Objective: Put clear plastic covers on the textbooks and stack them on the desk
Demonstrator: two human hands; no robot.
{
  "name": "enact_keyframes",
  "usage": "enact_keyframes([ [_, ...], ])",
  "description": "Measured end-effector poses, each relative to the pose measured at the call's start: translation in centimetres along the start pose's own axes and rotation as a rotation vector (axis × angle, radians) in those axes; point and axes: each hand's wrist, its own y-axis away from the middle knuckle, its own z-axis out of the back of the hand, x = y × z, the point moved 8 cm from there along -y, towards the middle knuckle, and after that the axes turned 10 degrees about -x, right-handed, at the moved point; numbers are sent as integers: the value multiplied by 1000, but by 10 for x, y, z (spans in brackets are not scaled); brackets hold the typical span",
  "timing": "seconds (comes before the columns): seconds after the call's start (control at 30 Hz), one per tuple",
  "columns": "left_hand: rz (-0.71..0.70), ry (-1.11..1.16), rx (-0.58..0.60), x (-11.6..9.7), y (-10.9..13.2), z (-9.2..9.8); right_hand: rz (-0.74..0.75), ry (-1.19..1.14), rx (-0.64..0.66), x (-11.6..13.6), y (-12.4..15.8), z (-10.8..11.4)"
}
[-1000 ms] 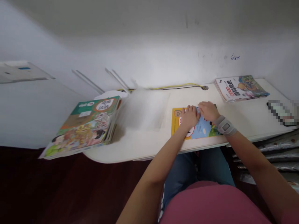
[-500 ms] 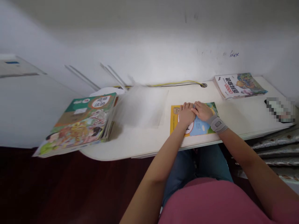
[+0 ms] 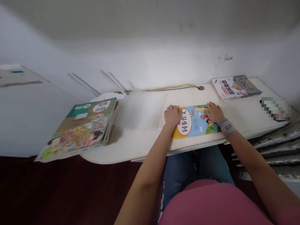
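A picture-covered book [image 3: 197, 123] in yellow and blue lies on the white desk right in front of me. My left hand [image 3: 172, 116] is at its left end, fingers bent and the thumb side against the cover. My right hand [image 3: 215, 113], with a grey band [image 3: 227, 127] on the wrist, rests on the book's right end with fingers stretched out. Left of the book, a clear plastic sheet or cover [image 3: 142, 109] lies on the desk, its edges hard to make out.
A stack of green-covered books [image 3: 81, 125] sits at the desk's left end, overhanging the edge. At the back right is another pile of books [image 3: 235, 87]. A phone [image 3: 275, 109] with a blurred screen lies at the right. A yellow cable [image 3: 173, 87] runs along the wall.
My hands have parted from the middle of the cover: the left moved to the book's left end, the right to its right end. More of the cover shows.
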Motion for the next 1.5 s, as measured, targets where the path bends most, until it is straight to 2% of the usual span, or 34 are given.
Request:
enact_keyframes([
  [0.13, 46, 35, 6, 8, -16, -4, -6, 2, -6, 3, 0, -1],
  [0.3, 148, 137, 117, 21, -38, -11, -20, 6, 18, 4, 1, -2],
  [0.43, 268, 270, 147, 39, -38, -4, -24, 0, 31, 3, 0, -3],
  [0.5, 348, 365, 136, 51, -26, 5, -23, -1, 33, 3, 0, -4],
  [0.6, 441, 526, 191, 64, 10, 16, -23, -4, 41, 4, 1, -5],
  [0.7, 493, 735, 363, 60, 57, 17, -34, -7, 44, 6, 2, -6],
  [0.77, 604, 1056, 497, 47, 87, 15, -31, -12, 38, 7, 1, -4],
  [0.83, 675, 1269, 478, 40, 102, 21, 7, -40, 28, 6, -2, -1],
  [0.93, 744, 1370, 332, 44, 103, 39, 79, -104, 20, -1, -9, 6],
  [1.07, 840, 1417, 210, 63, 85, 66, 113, -133, 20, -16, -14, 8],
  [1.13, 854, 1470, 196, 61, 67, 73, 117, -139, 17, -17, -14, 6],
  [1.2, 825, 1543, 202, 43, 42, 72, 109, -146, 10, -16, -13, 3],
  [1.3, 740, 1654, 231, -17, -4, 53, 97, -161, -3, -12, -12, 2],
  [1.43, 699, 1749, 410, -133, -57, -6, 89, -175, -15, -10, -11, 7],
  [1.5, 737, 1769, 470, -183, -75, -39, 85, -175, -21, -9, -11, 9],
])
